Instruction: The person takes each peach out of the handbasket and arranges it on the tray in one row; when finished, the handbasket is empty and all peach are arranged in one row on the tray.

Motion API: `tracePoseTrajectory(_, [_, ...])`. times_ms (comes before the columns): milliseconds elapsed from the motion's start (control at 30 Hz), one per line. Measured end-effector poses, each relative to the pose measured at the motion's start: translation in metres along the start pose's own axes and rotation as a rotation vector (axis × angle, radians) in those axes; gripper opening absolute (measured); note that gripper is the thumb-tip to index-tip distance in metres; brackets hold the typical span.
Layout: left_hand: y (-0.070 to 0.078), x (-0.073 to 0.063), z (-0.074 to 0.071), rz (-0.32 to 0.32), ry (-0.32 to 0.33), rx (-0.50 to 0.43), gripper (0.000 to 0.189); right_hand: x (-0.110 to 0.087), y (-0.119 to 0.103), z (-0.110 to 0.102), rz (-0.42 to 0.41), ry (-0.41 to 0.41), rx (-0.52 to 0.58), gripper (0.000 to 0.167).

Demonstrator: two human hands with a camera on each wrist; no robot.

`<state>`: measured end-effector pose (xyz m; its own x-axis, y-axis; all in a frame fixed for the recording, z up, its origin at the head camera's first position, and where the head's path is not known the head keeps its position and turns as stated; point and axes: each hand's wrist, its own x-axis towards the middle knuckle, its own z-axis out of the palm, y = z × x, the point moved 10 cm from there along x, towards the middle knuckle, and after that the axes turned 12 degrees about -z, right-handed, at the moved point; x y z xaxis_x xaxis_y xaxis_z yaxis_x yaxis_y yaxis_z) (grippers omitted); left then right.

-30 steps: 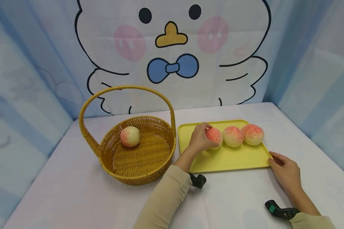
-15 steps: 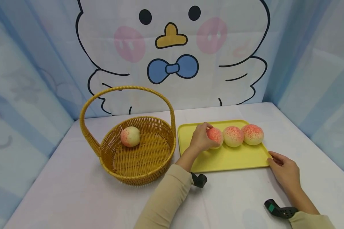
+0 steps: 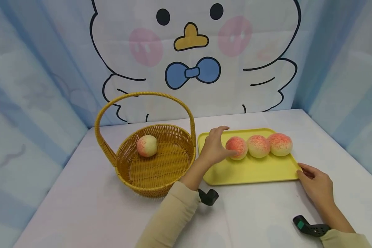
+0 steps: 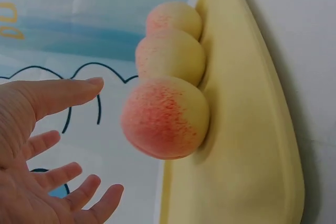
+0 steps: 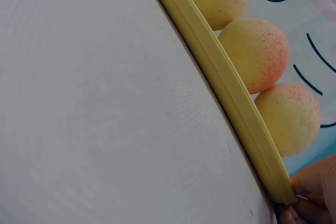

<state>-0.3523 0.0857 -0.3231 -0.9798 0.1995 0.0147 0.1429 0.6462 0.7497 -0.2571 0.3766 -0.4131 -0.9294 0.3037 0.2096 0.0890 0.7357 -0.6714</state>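
Note:
A row of three peaches, red-speckled and pale yellow, sits along the yellow tray [image 3: 251, 175] on the right side of the table. My left hand [image 3: 215, 146] is spread beside the nearest peach [image 3: 238, 148], its fingers apart from the fruit in the left wrist view. The middle peach [image 3: 258, 146] and the far-right peach [image 3: 280, 144] touch in line behind it. At the tray's front right corner, my right hand [image 3: 317, 186] pinches the rim between thumb and fingers. Another peach [image 3: 147, 145] lies in the wicker basket [image 3: 155, 189] on the left.
The basket's tall arched handle [image 3: 145, 93] rises above its bowl, left of my left forearm. A printed cloth backdrop [image 3: 192, 100] hangs behind the white table [image 3: 80, 206], with blue curtains at both sides.
My left hand has let go of the nearest peach and drawn slightly left, fingers spreading. That peach stays on the tray. My right hand keeps its hold on the corner; the head view shifts slightly.

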Motion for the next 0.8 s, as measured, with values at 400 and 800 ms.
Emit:
tracePoseTrajectory(400, [0.01, -0.024, -0.041, 0.123, -0.103, -0.039, 0.067, 0.002, 0.004, 0.0, -0.003, -0.002, -0.001, 0.045])
tracePoseTrajectory(800, [0.007, -0.046, -0.095, 0.24, -0.211, -0.08, 0.059, 0.002, 0.006, 0.001, 0.002, 0.0, -0.015, 0.044])
